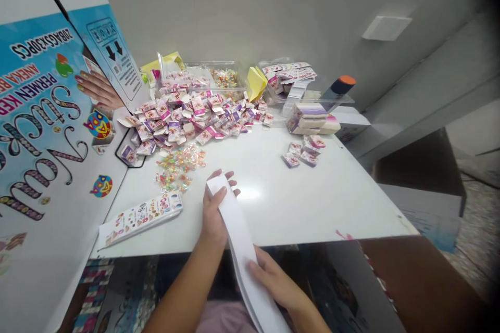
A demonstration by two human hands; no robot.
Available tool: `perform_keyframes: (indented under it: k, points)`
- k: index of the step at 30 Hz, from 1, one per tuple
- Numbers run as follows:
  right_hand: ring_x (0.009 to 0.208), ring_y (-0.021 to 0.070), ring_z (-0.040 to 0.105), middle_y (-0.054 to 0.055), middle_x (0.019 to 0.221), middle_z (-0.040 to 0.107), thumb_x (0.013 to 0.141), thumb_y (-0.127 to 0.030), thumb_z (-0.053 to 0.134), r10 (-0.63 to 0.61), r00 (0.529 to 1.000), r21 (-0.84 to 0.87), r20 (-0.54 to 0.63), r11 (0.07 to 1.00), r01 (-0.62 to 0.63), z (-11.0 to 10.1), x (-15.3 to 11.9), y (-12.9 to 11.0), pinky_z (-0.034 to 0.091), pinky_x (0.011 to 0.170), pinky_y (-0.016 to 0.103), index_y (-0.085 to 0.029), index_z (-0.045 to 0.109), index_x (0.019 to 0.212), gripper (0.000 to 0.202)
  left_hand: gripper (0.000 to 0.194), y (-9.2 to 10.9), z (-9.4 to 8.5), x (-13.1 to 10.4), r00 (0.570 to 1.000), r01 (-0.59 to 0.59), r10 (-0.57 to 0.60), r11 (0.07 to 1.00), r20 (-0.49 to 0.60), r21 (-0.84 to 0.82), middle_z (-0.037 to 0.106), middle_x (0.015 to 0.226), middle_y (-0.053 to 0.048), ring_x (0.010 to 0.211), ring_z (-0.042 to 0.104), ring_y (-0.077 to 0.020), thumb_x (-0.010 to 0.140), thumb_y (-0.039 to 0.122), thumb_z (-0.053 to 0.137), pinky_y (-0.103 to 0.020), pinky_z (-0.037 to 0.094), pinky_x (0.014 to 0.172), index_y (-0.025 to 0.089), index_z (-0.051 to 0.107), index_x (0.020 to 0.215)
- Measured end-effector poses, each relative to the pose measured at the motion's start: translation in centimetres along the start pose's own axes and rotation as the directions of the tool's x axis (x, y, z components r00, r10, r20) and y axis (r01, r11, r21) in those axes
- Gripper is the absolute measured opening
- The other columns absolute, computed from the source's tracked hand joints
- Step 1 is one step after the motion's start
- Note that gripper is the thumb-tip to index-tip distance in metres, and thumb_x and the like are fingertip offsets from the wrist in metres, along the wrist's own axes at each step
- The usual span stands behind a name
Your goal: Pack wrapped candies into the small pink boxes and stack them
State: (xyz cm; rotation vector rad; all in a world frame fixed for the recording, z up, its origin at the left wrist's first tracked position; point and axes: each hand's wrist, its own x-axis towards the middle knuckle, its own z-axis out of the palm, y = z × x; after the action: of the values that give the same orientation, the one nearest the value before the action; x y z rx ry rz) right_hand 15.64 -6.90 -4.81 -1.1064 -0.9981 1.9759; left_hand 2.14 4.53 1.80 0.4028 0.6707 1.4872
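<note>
A long stack of white paper strips (240,234) slants from the table's front edge down toward my lap. My left hand (215,210) is closed round its far end, the thumb on top and the fingertips showing beyond the right side. Lower down, my right hand (273,278) grips the same stack with its thumb on the upper face. Left of my hands lies a stack of printed sticker strips (142,218). Small wrapped candies (179,166) are spread on the table behind my left hand.
Many small printed boxes (183,114) are heaped at the back left, before a clear tray of candies (226,78). Several closed boxes (304,151) sit back right, near bundled cards (308,117) and an orange-capped bottle (339,86). A large carton (47,140) stands at the left.
</note>
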Motion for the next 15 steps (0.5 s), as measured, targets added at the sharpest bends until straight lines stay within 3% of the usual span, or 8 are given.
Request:
perform_keyframes:
  k: [4, 7, 9, 12, 15]
  points:
    - [0.103, 0.0299, 0.063, 0.008, 0.111, 0.072, 0.075, -0.063, 0.072, -0.087, 0.996, -0.012, -0.030, 0.996, 0.087, 0.6, 0.2, -0.1, 0.045, 0.098, 0.045, -0.021, 0.065, 0.127, 0.067, 0.060, 0.5, 0.3, -0.4, 1.000, 0.021, -0.021, 0.999, 0.013, 0.043, 0.068, 0.123, -0.009, 0.104, 0.066, -0.0205, 0.075, 0.022, 0.072, -0.036, 0.047, 0.095, 0.029, 0.052, 0.131]
    - [0.109, 0.0342, 0.061, 0.010, 0.116, 0.071, 0.070, -0.068, 0.073, -0.079, 0.992, -0.046, -0.095, 0.996, 0.075, 0.8, 0.1, -0.9, 0.043, 0.100, 0.048, -0.019, 0.067, 0.125, 0.074, 0.067, 0.8, 0.1, -0.3, 0.995, 0.103, -0.103, 0.994, 0.000, 0.029, 0.069, 0.126, -0.009, 0.116, 0.063, -0.0237, 0.077, 0.026, 0.069, -0.038, 0.041, 0.103, 0.029, 0.046, 0.139]
    - [0.117, 0.0371, 0.058, 0.012, 0.125, 0.068, 0.068, -0.068, 0.074, -0.078, 0.978, -0.126, -0.193, 0.991, 0.054, 0.4, -0.3, -1.8, 0.039, 0.105, 0.049, -0.019, 0.065, 0.128, 0.078, 0.056, 0.6, -0.2, 0.0, 0.977, 0.213, -0.210, 0.973, -0.050, 0.091, 0.073, 0.115, -0.010, 0.110, 0.066, -0.0253, 0.078, 0.033, 0.068, -0.036, 0.046, 0.095, 0.022, 0.055, 0.131]
    - [0.124, 0.0402, 0.053, 0.013, 0.131, 0.065, 0.069, -0.064, 0.076, -0.087, 0.928, -0.294, -0.362, 0.956, -0.024, -1.3, -1.2, -3.7, 0.033, 0.110, 0.051, -0.020, 0.065, 0.130, 0.076, 0.043, 0.0, 0.2, 0.9, 0.947, 0.320, -0.299, 0.914, -0.120, 0.250, 0.076, 0.091, -0.010, 0.082, 0.070, -0.0232, 0.075, 0.040, 0.075, -0.032, 0.052, 0.074, 0.013, 0.067, 0.107]
    - [0.126, 0.0421, 0.050, 0.012, 0.128, 0.066, 0.069, -0.060, 0.077, -0.112, 0.877, -0.387, -0.468, 0.918, -0.090, -3.3, -2.0, -6.2, 0.031, 0.111, 0.052, -0.023, 0.068, 0.127, 0.069, 0.042, -0.4, 2.1, 2.1, 0.942, 0.334, -0.330, 0.897, -0.061, 0.289, 0.075, 0.090, -0.009, 0.077, 0.070, -0.0204, 0.069, 0.034, 0.084, -0.031, 0.052, 0.073, 0.012, 0.067, 0.100]
